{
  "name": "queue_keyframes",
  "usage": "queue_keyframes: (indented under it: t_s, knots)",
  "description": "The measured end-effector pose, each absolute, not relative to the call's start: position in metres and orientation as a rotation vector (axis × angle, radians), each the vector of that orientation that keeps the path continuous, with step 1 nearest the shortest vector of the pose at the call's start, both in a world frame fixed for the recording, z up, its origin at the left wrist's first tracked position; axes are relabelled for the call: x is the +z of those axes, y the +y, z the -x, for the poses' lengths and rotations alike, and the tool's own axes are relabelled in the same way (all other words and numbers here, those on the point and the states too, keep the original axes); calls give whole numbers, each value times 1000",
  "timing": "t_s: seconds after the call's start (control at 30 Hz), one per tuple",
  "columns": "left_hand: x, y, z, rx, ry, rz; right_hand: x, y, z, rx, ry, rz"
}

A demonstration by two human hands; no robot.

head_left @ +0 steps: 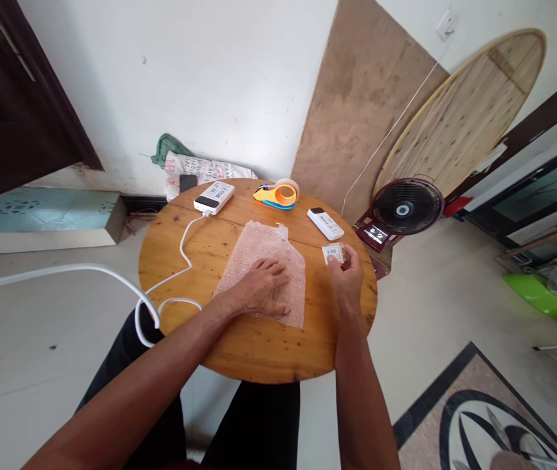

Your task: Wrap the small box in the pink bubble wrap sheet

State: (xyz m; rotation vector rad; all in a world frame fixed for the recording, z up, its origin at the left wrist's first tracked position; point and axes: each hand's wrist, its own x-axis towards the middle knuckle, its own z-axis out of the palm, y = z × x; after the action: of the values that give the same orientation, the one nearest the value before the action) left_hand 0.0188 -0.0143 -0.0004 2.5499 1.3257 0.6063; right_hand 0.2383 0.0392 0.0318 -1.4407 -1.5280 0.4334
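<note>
A sheet of pinkish bubble wrap (pixel 242 261) lies flat on the round wooden table (pixel 200 254). My left hand (pixel 265 287) rests on it with fingers spread. To the right, my right hand (pixel 347 277) is closed on a small box with a barcode label (pixel 332 252), thumb across its front. Just beyond that box lies a white power bank (pixel 326 224). Another white power bank (pixel 214 197), with a white cable (pixel 182 245) plugged into it, sits at the far left of the table. Between the two power banks is an orange tape dispenser (pixel 278 194).
A dark fan (pixel 407 207) stands right of the table, before a round wooden board (pixel 469 104) leaning on the wall. A thick white tube (pixel 87 267) arcs in from the left over the table's edge. A printed sack (pixel 210 168) lies behind the table.
</note>
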Motion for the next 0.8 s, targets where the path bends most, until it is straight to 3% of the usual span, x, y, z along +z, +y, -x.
queue_keyframes:
  t_s: [0.17, 0.37, 0.63, 0.8]
  knots:
    - [2, -14, -19, 617, 1291, -2559, 58, 20, -202, 995, -1510, 967]
    - [-1, -14, -18, 702, 1274, -2529, 49, 21, -157, 1510, -1543, 915]
    - [6, -10, -17, 892, 1197, -2413, 26, 45, -182, 1521, -1255, 1069]
    - [9, 1, 0, 1120, 1755, -1694, 20, 45, -181, 1467, -1347, 1084]
